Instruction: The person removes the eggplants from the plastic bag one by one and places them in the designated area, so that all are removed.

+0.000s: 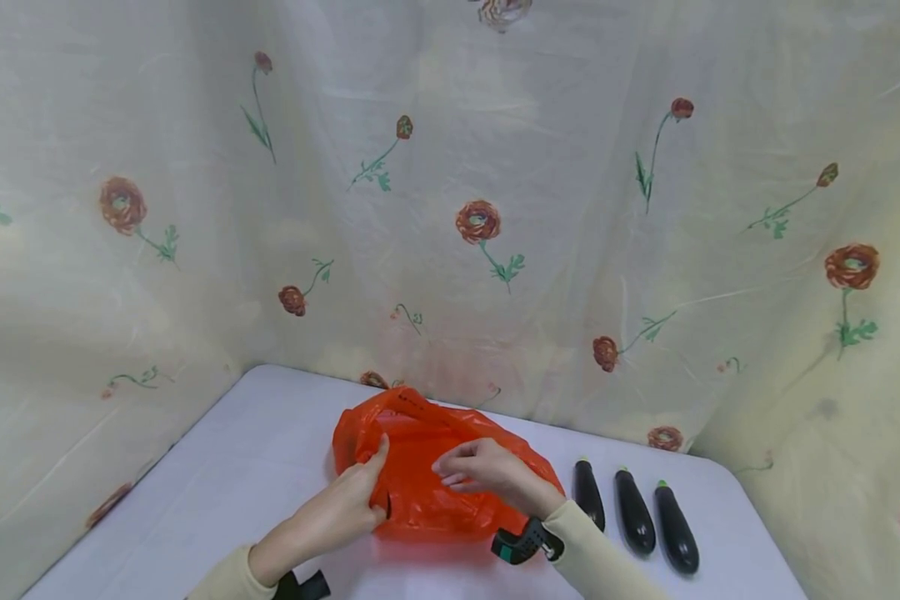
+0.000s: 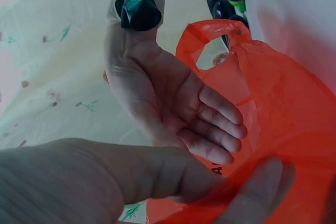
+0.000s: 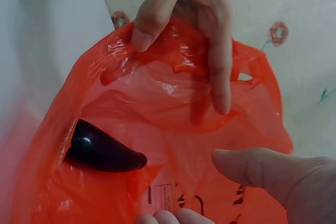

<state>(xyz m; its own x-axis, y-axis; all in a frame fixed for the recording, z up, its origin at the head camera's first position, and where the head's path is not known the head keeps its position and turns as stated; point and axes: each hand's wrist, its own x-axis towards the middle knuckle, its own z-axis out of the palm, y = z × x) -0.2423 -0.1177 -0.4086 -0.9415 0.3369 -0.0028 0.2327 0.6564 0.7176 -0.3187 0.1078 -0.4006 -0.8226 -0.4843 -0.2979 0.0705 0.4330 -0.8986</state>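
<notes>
An orange-red plastic bag [image 1: 450, 500] lies on the table with its mouth spread. My left hand [image 1: 345, 504] pinches the bag's left rim between thumb and fingers, which also shows in the left wrist view, where the thumb [image 2: 152, 174] is near. Over the bag's mouth is my right hand [image 1: 487, 471], palm facing the left hand and holding nothing; its fingers [image 2: 215, 124] are loosely extended. Inside the bag, a dark glossy eggplant [image 3: 105, 148] lies in the right wrist view. To the right stand apart three more eggplants [image 1: 633, 512], lying in a row.
The white table [image 1: 225, 467] has its back edge against a hanging curtain [image 1: 390, 250] printed with flowers, which also runs along both sides. Each wrist wears a dark strap [image 1: 528, 542]. A loop handle [image 2: 202, 40] of the bag stands up in the left wrist view.
</notes>
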